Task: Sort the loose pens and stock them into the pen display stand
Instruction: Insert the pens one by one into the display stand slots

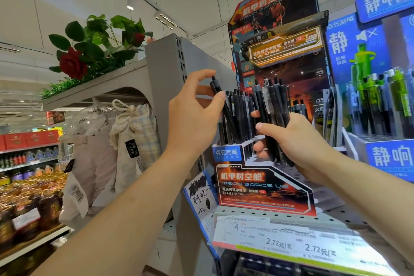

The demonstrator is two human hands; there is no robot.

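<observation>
A red and black cardboard pen display stand [264, 188] sits on a perforated shelf, with several black pens [240, 116] standing in its left slots. My left hand [192, 116] pinches a black pen [217, 87] between thumb and fingers at the stand's left side, its clicker end up. My right hand [295, 141] grips a bundle of several black pens [274, 110] upright in front of the stand's middle.
A blue display [380, 69] with green and black pens stands to the right. Price labels [291, 242] run along the shelf edge. A grey shelf upright [170, 78] rises behind my left hand. Cloth bags [132, 136], artificial roses [74, 65] and bottle shelves are at left.
</observation>
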